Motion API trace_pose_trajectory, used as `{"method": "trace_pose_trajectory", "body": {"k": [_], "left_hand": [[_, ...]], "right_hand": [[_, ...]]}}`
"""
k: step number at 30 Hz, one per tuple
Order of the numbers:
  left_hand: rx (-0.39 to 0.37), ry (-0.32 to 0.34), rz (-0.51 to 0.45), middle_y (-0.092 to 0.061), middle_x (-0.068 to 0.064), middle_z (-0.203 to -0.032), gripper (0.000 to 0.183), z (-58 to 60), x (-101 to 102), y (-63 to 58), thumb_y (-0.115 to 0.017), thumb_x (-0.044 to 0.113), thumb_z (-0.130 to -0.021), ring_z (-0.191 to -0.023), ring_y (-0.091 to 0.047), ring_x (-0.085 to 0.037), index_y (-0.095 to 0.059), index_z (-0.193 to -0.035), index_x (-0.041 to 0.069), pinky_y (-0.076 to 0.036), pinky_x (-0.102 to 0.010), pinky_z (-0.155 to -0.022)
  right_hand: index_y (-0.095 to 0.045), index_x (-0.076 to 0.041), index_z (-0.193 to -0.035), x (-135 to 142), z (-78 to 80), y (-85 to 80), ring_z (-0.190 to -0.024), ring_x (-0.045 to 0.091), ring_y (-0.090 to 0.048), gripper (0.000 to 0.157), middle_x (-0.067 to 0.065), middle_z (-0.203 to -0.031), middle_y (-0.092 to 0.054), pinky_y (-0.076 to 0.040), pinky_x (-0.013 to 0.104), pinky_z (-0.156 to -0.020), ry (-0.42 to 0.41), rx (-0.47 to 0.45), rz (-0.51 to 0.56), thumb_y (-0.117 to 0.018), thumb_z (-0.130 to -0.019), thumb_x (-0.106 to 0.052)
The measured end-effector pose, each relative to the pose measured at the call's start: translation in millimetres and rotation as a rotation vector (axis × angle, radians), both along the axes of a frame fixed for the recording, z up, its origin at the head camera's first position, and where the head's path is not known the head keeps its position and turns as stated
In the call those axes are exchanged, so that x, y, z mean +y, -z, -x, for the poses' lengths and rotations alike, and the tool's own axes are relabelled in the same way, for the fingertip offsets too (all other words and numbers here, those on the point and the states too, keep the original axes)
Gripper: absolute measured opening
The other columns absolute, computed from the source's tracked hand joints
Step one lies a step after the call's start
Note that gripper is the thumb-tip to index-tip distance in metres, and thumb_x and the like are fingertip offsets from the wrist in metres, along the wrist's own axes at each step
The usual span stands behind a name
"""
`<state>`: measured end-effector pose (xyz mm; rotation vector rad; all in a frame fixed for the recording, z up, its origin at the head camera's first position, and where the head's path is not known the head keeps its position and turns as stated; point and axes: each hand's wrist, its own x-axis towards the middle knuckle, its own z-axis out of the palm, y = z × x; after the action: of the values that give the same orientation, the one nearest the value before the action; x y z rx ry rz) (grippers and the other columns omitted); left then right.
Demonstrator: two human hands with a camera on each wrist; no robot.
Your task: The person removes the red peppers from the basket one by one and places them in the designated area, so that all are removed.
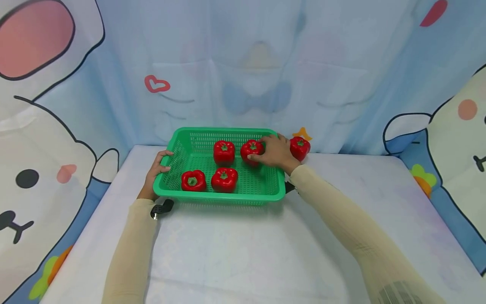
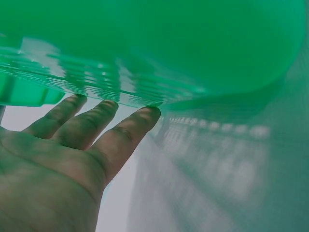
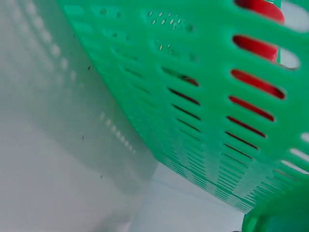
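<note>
Left sleeve and right sleeve are long, beige — the right marked with dark stripes. A black strap with a small shiny piece sits at the left cuff — a black bit by the right.

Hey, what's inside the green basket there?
In the green plastic basket are four red bell peppers; the right hand partly covers one. What's directly beneath them is hidden.

The left arm points almost straight ahead, and the left hand has its palm showing in the left wrist view, with three long fingers spread out and nearly straight. The right arm slants in toward the middle, and the right hand faces down, its thumb and fingers in a grip. Long tan sleeves cover both arms down to the wrists.
</note>
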<state>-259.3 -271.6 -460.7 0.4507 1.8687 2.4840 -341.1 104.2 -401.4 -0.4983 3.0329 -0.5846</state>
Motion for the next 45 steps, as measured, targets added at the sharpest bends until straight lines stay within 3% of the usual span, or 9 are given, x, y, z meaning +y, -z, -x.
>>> {"method": "trace_pose_trajectory", "body": {"k": [8, 10, 14, 19, 22, 29, 33, 39, 45], "left_hand": [[0.002, 0.001, 0.019, -0.035, -0.012, -0.14, 0.044, -0.6, 0, 0.0, -0.027, -0.005, -0.093, -0.119, -0.051, -0.018, -0.045, -0.119, 0.025, -0.05, -0.024, -0.09], [0.001, -0.001, 0.016, -0.035, -0.012, -0.14, 0.044, 0.1, 0, 0.2, -0.027, -0.006, -0.093, -0.119, -0.051, -0.018, -0.046, -0.119, 0.025, -0.05, -0.024, -0.09], [0.015, -0.002, 0.024, -0.035, -0.011, -0.14, 0.044, 0.8, -1, -0.1, -0.027, -0.006, -0.093, -0.119, -0.051, -0.017, -0.045, -0.12, 0.024, -0.049, -0.024, -0.09], [0.02, -0.002, 0.036, -0.037, -0.01, -0.139, 0.043, -1.0, -1, -1.9, -0.028, -0.005, -0.094, -0.119, -0.05, -0.017, -0.045, -0.12, 0.024, -0.049, -0.024, -0.09], [0.019, -0.005, 0.037, -0.037, -0.009, -0.138, 0.043, -1.5, -1, -2.3, -0.028, -0.005, -0.095, -0.118, -0.05, -0.017, -0.045, -0.12, 0.024, -0.049, -0.024, -0.09], [0.028, 0.002, 0.039, -0.036, -0.01, -0.14, 0.042, 0.5, -1, 0.6, -0.03, -0.002, -0.094, -0.12, -0.05, -0.018, -0.045, -0.122, 0.024, -0.049, -0.025, -0.091], [0.06, 0.004, 0.078, -0.037, -0.006, -0.14, 0.038, 0.2, -4, 4.0, -0.037, 0.006, -0.093, -0.119, -0.048, -0.018, -0.045, -0.124, 0.027, -0.049, -0.024, -0.09], [0.094, 0.031, 0.059, -0.038, -0.006, -0.139, 0.036, 0.7, -6, 7.4, -0.04, 0.009, -0.093, -0.118, -0.048, -0.018, -0.046, -0.126, 0.024, -0.049, -0.024, -0.09], [0.012, -0.014, 0.079, -0.033, -0.009, -0.142, 0.04, -1.8, -2, 1.4, -0.03, 0.0, -0.093, -0.123, -0.046, -0.021, -0.043, -0.122, 0.025, -0.048, -0.025, -0.092]], "right_hand": [[-0.044, -0.008, -0.144, 14, -8.5, 4.3, -0.132, 0.035, -0.046, 0.072, 0.016, -0.144, -0.048, -0.042, 0.055, -0.105, 0.056, -0.035, 0.385, -0.069, -0.087, -0.044], [-0.041, -0.007, -0.145, 19, -12.5, 1.7, -0.133, 0.034, -0.045, 0.073, 0.016, -0.147, -0.045, -0.043, 0.054, -0.104, 0.058, -0.035, 0.474, -0.07, -0.088, -0.041], [-0.039, -0.006, -0.145, 32, -17.7, -5.4, -0.129, 0.033, -0.045, 0.069, 0.017, -0.144, -0.046, -0.042, 0.052, -0.103, 0.044, 0.055, 0.636, -0.07, -0.089, -0.033], [-0.042, -0.01, -0.143, 57, -21.2, -15.0, -0.115, 0.029, -0.056, 0.064, 0.015, -0.135, -0.049, -0.049, 0.03, -0.094, 0.072, 0.16, 0.813, -0.071, -0.089, -0.027], [-0.041, -0.014, -0.144, 76, -21.7, -18.3, -0.118, 0.023, -0.055, 0.067, 0.01, -0.137, -0.048, -0.05, 0.022, -0.093, 0.129, 0.2, 0.869, -0.074, -0.087, -0.029], [-0.039, -0.015, -0.145, 127, -19.9, -9.2, -0.11, 0.008, -0.048, 0.064, 0.006, -0.14, -0.045, -0.047, 0.011, -0.08, 0.322, 0.288, 0.884, -0.069, -0.091, -0.031], [-0.036, -0.017, -0.148, 150, -18.6, 1.3, -0.117, 0.012, -0.045, 0.067, 0.005, -0.146, -0.043, -0.048, 0.02, -0.088, 0.447, 0.284, 0.809, -0.066, -0.092, -0.039], [-0.027, -0.012, -0.154, 175, -16.4, 26.6, -0.134, 0.032, -0.038, 0.08, 0.015, -0.153, -0.037, -0.046, 0.05, -0.104, 0.593, 0.127, 0.63, -0.06, -0.092, -0.051], [-0.021, -0.004, -0.155, 188, -15.2, 43.3, -0.138, 0.041, -0.036, 0.087, 0.022, -0.155, -0.031, -0.041, 0.056, -0.108, 0.603, 0.011, 0.556, -0.061, -0.092, -0.049]]}}
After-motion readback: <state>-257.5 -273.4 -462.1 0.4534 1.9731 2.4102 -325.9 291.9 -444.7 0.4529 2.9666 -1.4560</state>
